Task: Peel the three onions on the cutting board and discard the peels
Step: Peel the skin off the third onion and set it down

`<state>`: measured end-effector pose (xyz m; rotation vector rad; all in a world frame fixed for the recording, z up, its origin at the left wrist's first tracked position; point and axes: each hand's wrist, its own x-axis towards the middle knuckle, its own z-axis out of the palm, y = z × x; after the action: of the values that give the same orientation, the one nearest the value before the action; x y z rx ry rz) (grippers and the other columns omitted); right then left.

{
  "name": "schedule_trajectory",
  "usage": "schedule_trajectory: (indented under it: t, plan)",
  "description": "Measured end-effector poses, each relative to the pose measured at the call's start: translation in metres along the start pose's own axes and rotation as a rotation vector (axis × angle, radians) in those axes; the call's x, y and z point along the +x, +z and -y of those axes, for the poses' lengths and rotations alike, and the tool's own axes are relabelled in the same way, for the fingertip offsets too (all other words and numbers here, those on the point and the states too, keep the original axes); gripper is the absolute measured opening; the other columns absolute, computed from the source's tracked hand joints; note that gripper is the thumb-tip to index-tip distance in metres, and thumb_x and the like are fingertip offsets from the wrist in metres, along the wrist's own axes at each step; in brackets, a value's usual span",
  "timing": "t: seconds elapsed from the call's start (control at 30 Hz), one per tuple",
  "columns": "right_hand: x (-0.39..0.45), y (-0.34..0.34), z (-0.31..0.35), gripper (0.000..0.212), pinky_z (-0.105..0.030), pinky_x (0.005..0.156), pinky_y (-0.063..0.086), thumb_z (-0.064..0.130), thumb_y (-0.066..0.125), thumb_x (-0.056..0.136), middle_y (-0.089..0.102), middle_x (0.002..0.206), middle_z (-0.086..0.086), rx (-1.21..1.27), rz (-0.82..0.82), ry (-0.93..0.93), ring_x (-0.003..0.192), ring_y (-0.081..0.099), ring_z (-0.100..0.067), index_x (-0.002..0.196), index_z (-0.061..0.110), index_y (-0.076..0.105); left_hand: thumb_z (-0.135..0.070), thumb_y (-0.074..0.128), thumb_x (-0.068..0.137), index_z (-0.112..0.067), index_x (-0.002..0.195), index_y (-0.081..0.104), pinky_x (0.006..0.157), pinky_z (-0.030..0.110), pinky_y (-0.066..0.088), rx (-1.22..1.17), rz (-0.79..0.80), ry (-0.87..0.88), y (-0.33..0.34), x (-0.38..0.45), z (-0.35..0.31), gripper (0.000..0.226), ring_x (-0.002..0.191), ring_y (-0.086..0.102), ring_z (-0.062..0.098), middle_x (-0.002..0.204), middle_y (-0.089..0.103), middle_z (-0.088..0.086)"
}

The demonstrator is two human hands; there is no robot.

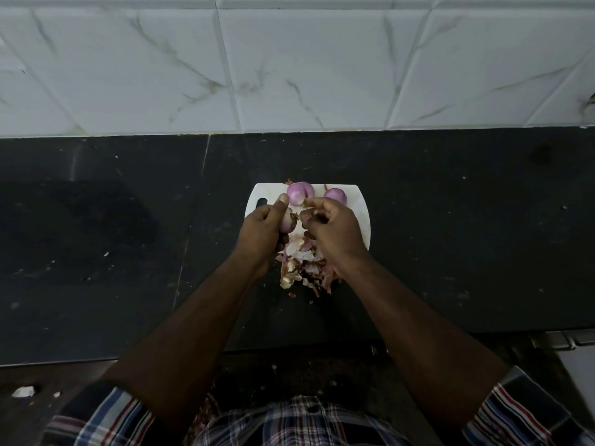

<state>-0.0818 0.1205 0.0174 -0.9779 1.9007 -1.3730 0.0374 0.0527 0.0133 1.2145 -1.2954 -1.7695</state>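
A white cutting board (360, 217) lies on the black counter. Two peeled purple onions rest at its far edge: one (300, 191) in the middle, another (335, 195) to its right. My left hand (264, 230) is shut on a third onion (287, 223), mostly hidden by my fingers, with its root end facing right. My right hand (328, 225) pinches at that root end with thumb and fingertips; whether it holds a strip of skin I cannot tell. A heap of onion peels (304, 263) lies at the board's near edge, between my wrists.
The black stone counter (112, 246) spreads left and right, with small scraps of peel on it. A white marbled tile wall (289, 66) rises behind. The counter's front edge runs just before my checked shirt (299, 423). A metal fitting (560, 339) sits at the right.
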Motion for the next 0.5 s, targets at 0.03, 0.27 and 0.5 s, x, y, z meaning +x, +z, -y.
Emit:
schedule_trajectory:
  t: [0.03, 0.27, 0.5]
  plan:
    - [0.001, 0.001, -0.001, 0.021, -0.037, 0.074, 0.062, 0.016, 0.067, 0.092, 0.074, 0.099, 0.005, -0.019, 0.030, -0.010, 0.087, 0.071, -0.010, 0.112, 0.019, 0.072, -0.046, 0.061, 0.097, -0.003, 0.089, 0.061, 0.047, 0.026, 0.039, 0.012, 0.015, 0.003, 0.001, 0.000, 0.000, 0.043, 0.051, 0.046, 0.012, 0.069, 0.055, 0.007]
    - [0.001, 0.007, -0.003, 0.012, -0.036, 0.064, 0.059, 0.026, 0.062, 0.094, 0.071, 0.077, 0.005, -0.074, -0.117, 0.024, 0.072, 0.070, -0.016, 0.085, 0.022, 0.070, -0.030, 0.063, 0.098, -0.003, 0.106, 0.066, 0.064, 0.025, 0.055, -0.041, 0.094, 0.040, 0.006, -0.004, -0.003, 0.028, 0.070, 0.060, 0.016, 0.081, 0.064, 0.008]
    - [0.001, 0.013, 0.006, 0.022, -0.039, 0.063, 0.052, 0.022, 0.050, 0.098, 0.064, 0.076, -0.008, 0.339, -0.046, 0.449, 0.063, 0.059, -0.023, 0.086, 0.016, 0.067, 0.005, 0.056, 0.095, -0.001, 0.134, 0.056, 0.084, 0.033, 0.060, -0.261, 0.300, -0.029, -0.016, 0.000, -0.001, 0.040, 0.101, 0.070, 0.023, 0.116, 0.069, 0.014]
